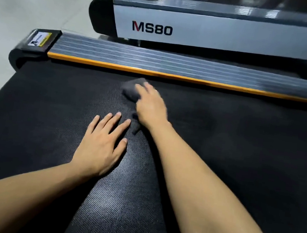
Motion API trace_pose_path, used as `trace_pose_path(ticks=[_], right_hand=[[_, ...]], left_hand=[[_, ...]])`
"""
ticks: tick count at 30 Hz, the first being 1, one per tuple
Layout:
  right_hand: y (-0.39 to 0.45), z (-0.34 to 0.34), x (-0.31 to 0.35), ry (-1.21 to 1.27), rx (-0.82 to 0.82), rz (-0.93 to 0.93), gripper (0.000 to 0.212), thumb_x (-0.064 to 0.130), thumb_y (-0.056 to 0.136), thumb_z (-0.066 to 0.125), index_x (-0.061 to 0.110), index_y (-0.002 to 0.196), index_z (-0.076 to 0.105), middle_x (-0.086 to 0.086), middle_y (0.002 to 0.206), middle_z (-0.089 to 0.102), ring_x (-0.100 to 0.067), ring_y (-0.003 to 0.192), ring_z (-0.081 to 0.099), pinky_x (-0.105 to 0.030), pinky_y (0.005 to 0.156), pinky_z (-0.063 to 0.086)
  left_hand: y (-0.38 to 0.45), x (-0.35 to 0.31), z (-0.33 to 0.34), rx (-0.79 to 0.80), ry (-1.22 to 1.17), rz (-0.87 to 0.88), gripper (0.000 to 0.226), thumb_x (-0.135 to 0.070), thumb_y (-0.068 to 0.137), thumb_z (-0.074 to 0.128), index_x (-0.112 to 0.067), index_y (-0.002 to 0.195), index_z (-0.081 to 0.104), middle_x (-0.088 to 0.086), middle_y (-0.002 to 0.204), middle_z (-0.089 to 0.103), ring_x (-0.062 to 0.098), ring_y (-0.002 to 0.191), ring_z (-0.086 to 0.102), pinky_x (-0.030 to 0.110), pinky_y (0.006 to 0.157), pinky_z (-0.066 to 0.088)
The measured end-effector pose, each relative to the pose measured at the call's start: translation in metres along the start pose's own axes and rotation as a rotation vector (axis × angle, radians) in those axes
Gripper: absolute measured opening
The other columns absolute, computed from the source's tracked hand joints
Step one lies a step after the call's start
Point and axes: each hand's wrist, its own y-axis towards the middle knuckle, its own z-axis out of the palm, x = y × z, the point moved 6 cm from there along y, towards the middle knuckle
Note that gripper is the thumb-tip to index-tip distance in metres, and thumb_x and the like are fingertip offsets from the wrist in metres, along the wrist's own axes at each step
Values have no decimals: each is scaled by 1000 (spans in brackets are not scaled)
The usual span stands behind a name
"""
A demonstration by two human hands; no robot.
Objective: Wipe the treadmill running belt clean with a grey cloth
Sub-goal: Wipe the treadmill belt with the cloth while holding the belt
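Hands are both down on the black running belt [242, 147]. The left hand [102, 144] lies flat, fingers spread and straight, holding nothing. The right hand [150, 104] presses on the grey cloth [132, 89], fingers laid over it; a curled grip cannot be told from the blur. The cloth sits near the far edge, just short of the orange strip [173, 76] and ribbed side rail [175, 62]. Wide bare belt lies left and right. A second treadmill [218, 33] marked MS80 stands behind.

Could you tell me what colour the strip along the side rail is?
Orange strip, clearest in the head view.
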Motion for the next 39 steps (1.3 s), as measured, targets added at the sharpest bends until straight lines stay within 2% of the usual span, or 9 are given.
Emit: trace_pose_path(ticks=[4,7,12,15,20,25,30,34,39], right_hand=[[-19,-58,-107,-65,-225,285,50,12,88,53,14,138,51,-15,152,38,-33,136,38,-36,110,33],[-30,-70,-133,-55,-208,399,55,14,93,50,14,148,39,-13,159,26,-31,144,27,-38,117,27],[-33,-13,-22,-53,-149,102,54,10,82,55,10,136,53,-22,147,43,-37,132,43,-38,107,36],[-44,23,39,-21,-8,-54,58,12,88,53,18,145,43,-12,158,30,-29,144,28,-37,117,28],[-65,-26,-47,-51,-167,176,57,10,89,48,17,145,44,-13,158,32,-29,143,32,-36,116,26],[-96,-74,-125,-77,-233,484,56,14,95,43,15,151,33,-11,161,22,-29,147,22,-38,119,22],[-100,-15,-17,-59,-150,143,55,10,78,59,8,133,57,-25,143,47,-41,127,49,-42,105,40],[-116,18,62,-44,46,-107,66,14,85,64,16,147,41,-14,158,29,-31,144,29,-40,117,29],[-139,-46,-54,-88,-157,193,60,10,88,52,15,147,41,-14,158,31,-30,143,31,-35,117,25]], left_hand=[[-2,-2,-2,-4,-33,-8,62,-52,101,22,-33,159,28,3,168,25,23,156,18,48,128,8],[-1,-5,-5,-23,-83,-27,63,-50,100,23,-29,159,28,4,168,24,23,157,16,48,128,6],[-3,-4,-15,-145,-221,-83,58,-37,95,42,-3,141,45,16,152,40,32,143,36,52,124,23],[-6,-4,-21,-169,-130,-90,42,-34,93,40,-5,118,57,18,129,54,36,118,50,55,113,35],[-40,17,-14,-7,-21,32,64,-48,99,27,-19,154,40,6,161,39,27,151,32,50,125,20],[-93,30,-13,64,17,51,67,-53,102,20,-25,163,19,2,170,18,24,158,12,48,128,11],[-96,26,-8,57,42,4,65,-52,103,18,-27,163,13,-1,171,11,20,159,5,47,128,7],[-100,27,-8,55,48,21,66,-53,103,17,-27,163,14,0,171,13,21,159,7,46,128,7],[-99,27,-10,41,16,11,65,-54,103,17,-29,163,14,-1,171,14,19,159,7,46,128,7]])
